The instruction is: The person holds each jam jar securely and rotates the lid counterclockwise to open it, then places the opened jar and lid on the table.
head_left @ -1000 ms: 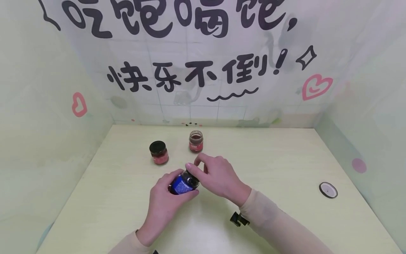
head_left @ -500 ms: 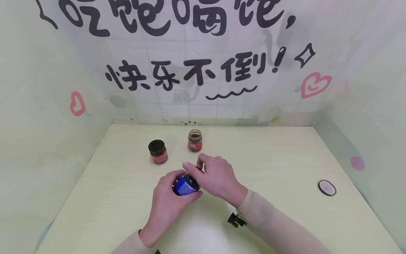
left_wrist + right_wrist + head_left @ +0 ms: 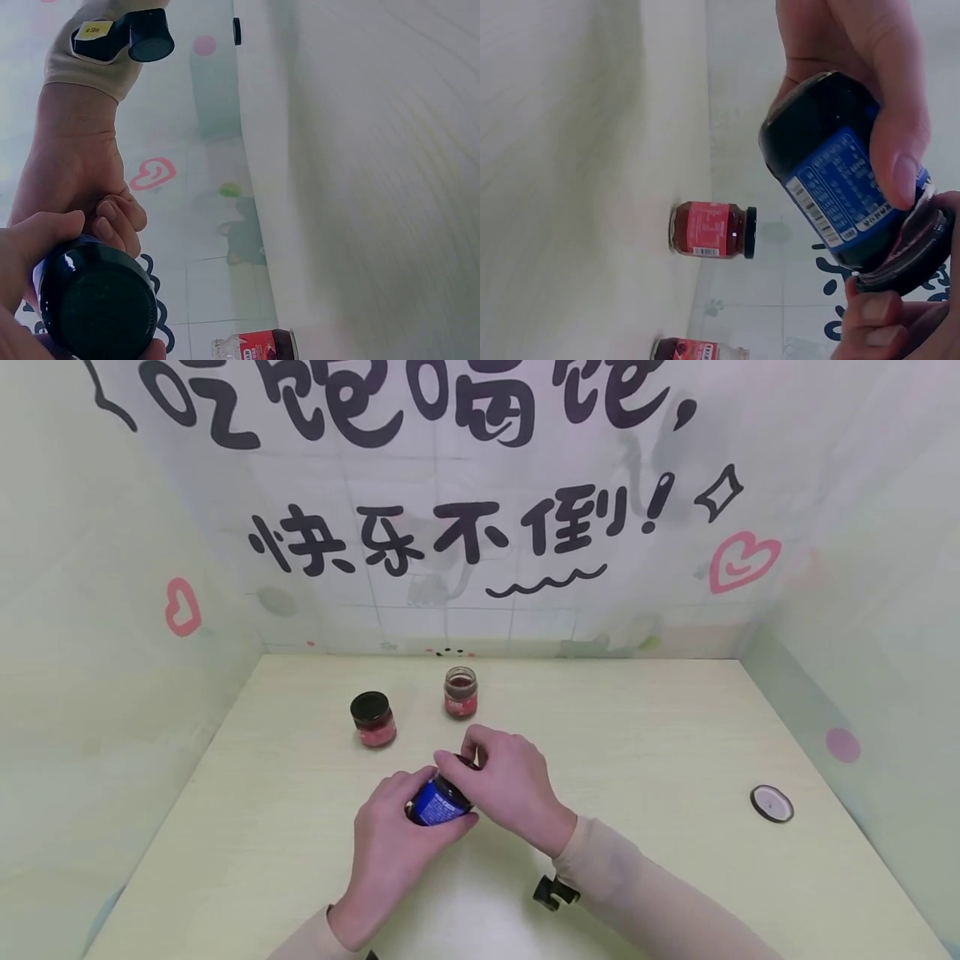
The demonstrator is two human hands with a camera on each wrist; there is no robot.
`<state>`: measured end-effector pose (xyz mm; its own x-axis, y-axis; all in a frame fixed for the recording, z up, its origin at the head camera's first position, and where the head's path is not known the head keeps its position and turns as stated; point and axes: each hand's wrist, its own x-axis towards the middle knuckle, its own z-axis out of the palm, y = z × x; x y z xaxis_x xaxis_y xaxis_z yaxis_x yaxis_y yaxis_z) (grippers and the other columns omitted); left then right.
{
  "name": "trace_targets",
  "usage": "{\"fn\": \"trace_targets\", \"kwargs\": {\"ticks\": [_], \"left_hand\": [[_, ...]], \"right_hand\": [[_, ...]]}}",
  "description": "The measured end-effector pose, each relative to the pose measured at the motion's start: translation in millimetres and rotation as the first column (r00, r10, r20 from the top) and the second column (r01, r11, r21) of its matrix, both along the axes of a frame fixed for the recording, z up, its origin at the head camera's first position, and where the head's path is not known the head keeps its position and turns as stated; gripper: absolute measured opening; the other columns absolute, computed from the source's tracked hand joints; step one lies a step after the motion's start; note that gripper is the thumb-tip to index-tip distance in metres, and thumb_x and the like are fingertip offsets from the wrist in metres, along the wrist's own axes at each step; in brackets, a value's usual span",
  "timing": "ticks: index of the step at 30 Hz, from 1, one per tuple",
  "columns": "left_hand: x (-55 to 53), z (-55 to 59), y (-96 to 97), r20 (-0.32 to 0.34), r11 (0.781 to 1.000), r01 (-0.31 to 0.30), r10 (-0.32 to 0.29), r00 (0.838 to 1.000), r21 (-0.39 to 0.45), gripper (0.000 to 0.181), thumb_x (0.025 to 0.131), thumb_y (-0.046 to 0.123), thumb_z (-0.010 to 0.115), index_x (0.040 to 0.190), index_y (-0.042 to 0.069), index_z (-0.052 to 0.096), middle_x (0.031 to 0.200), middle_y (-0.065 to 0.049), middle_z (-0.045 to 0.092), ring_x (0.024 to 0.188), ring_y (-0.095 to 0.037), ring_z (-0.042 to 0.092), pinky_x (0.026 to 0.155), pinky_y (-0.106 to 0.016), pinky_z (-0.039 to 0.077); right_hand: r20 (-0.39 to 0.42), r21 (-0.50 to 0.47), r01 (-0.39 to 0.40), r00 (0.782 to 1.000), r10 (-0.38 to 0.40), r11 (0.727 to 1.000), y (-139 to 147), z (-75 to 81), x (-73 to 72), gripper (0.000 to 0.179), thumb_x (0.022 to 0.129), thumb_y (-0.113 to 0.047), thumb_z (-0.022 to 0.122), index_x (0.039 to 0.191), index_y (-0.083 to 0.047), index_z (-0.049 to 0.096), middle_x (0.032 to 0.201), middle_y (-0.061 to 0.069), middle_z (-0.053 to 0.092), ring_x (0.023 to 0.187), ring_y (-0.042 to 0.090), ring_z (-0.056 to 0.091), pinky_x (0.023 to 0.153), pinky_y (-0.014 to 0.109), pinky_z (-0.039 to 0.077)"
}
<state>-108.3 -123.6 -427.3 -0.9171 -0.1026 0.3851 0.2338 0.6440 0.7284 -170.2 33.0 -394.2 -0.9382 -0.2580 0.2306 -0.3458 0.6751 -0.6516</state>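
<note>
Blue paper labels a dark glass jar point(image 3: 438, 805) that the left hand point(image 3: 397, 827) grasps round its body, the thumb along the near side and the fingers round the far side. The jar leans, raised above a pale wood-grained table point(image 3: 637, 735), its top end toward the right hand point(image 3: 517, 789). That hand's thumb and fingers pinch a black round lid point(image 3: 909, 262) at the jar's mouth; from the right wrist, a pale glossy rim shows between lid and label. Whether the threads are engaged cannot be told.

Against the head view of a second ago, the jar has shifted slightly right, and more of the lid's dark edge now shows between the right thumb and forefinger. Both hands have kept their grasp.

The other things have stayed put on the table. Beyond the right fingers stands a small uncovered clear glass jar with a red label point(image 3: 461, 695). Beyond the left fingers and to their left stands a squat glass jar with a pink-red label and black lid point(image 3: 373, 720). Well apart to the right of the right fingers lies a loose dark-rimmed disc lid point(image 3: 772, 804), its white inside upward.
</note>
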Motion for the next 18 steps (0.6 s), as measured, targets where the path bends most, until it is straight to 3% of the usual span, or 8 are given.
{"fn": "trace_targets", "kwargs": {"ticks": [12,18], "left_hand": [[0.4,3.2,0.1,-0.168,0.999,0.024,-0.031,0.985,-0.041,0.053,0.057,0.034,0.098,0.103,0.017,0.079,0.077,0.013,0.063,0.062,-0.003,0.055,0.054,-0.023,0.045],[0.3,5.0,0.5,-0.196,0.999,0.035,-0.041,0.980,-0.034,0.055,0.056,0.034,0.099,0.105,0.016,0.080,0.079,0.014,0.067,0.063,-0.003,0.058,0.054,-0.023,0.047]], "right_hand": [[-0.098,-0.205,-0.023,0.995,0.003,0.979,0.2,-8.0,3.0,0.034,0.088,-0.051,0.069,0.070,-0.027,0.054,0.053,-0.012,0.044,0.051,0.008,0.043,0.049,0.029,0.032],[-0.127,-0.275,-0.084,0.991,0.051,0.958,2.2,-10.3,1.9,0.032,0.088,-0.046,0.072,0.071,-0.026,0.054,0.052,-0.012,0.041,0.050,0.008,0.041,0.049,0.028,0.031]]}}
